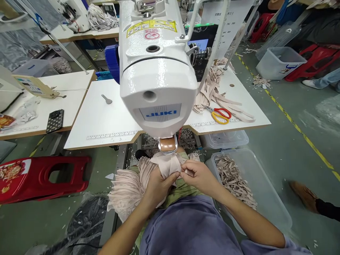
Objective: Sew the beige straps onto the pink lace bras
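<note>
Sewing machine (159, 78), white, one. Beige cloth (167, 164), one piece, below it: left hand (158, 187) closed on it, thumb on top; right hand (198, 175), fingers pinched together at its edge, tips partly hidden, apparently gripping it. Frilled cloth (127, 191), one bundle, beside left hand. Scissors (221, 115), one pair, on worktop (106, 120).

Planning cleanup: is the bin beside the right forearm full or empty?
Partly filled: strips line one side of the bin; bare plastic elsewhere.

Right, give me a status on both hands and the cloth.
Left hand gripping pale cloth, right hand pinching its edge. Cloth over the lap. Sewing machine ahead; scissors on white table, clear of both hands.
</note>
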Motion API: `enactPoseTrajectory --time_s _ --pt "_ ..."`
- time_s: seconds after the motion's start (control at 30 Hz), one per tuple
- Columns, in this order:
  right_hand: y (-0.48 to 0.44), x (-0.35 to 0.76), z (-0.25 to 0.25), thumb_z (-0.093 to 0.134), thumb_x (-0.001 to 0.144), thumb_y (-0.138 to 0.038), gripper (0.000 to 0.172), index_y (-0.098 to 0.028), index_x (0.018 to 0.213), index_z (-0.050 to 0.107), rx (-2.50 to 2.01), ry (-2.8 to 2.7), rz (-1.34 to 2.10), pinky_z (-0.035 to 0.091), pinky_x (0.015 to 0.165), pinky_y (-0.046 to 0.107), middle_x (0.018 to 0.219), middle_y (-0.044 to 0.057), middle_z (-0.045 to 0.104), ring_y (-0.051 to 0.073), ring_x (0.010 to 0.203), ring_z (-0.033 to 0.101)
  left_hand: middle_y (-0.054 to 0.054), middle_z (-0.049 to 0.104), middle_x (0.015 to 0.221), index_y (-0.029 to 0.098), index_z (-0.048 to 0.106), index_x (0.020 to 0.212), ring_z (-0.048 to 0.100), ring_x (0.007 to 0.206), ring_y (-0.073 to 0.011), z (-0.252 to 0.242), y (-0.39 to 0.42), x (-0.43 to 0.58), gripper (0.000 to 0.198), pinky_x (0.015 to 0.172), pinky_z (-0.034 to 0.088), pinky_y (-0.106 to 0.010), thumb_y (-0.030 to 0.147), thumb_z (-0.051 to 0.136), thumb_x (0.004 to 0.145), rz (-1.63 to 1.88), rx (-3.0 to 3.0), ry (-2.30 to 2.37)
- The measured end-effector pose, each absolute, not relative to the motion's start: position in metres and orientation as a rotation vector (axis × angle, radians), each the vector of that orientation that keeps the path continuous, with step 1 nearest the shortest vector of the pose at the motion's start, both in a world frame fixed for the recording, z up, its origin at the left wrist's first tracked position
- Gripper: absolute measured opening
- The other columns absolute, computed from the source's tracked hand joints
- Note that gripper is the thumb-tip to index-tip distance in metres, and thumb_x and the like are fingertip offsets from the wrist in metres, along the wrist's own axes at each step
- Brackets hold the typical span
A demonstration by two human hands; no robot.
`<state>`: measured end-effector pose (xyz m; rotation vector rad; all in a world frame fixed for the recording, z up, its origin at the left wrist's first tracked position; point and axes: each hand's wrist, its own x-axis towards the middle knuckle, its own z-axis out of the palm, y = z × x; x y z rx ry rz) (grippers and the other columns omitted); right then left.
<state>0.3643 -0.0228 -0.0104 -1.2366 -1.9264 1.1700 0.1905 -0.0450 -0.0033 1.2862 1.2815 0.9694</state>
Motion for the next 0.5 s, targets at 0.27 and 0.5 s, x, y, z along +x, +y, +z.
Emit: enactPoseTrajectory --time_s 0.27,0.5 --pt "-0.013 0.384 -0.002 0.052 0.086 -0.033 0.018 -0.021 0.093 0.063 -1.288 -1.776 1.471 0.043 0.062 0.026 0.087 0.003 0.067 0.014 0.067 0.058 0.0 0.057 0.063 0.019 0.057 0.069 0.055 0.068 -0.0182 0.007 -0.035 0.182 0.028 0.071 0.048 -0.03 0.039 0.052 0.089 0.83 1.509 1.228" --pt "-0.017 0.381 0.023 0.051 0.084 -0.023 0.006 -0.023 0.087 0.045 -1.322 -2.077 1.215 0.024 0.053 0.024 0.061 -0.008 0.046 0.01 0.049 0.036 -0.002 0.064 0.071 0.018 0.064 0.084 0.056 0.066 -0.0178 0.012 -0.039 0.181 0.021 0.073 0.049 -0.031 0.034 0.052 0.091 0.759 1.574 1.207"
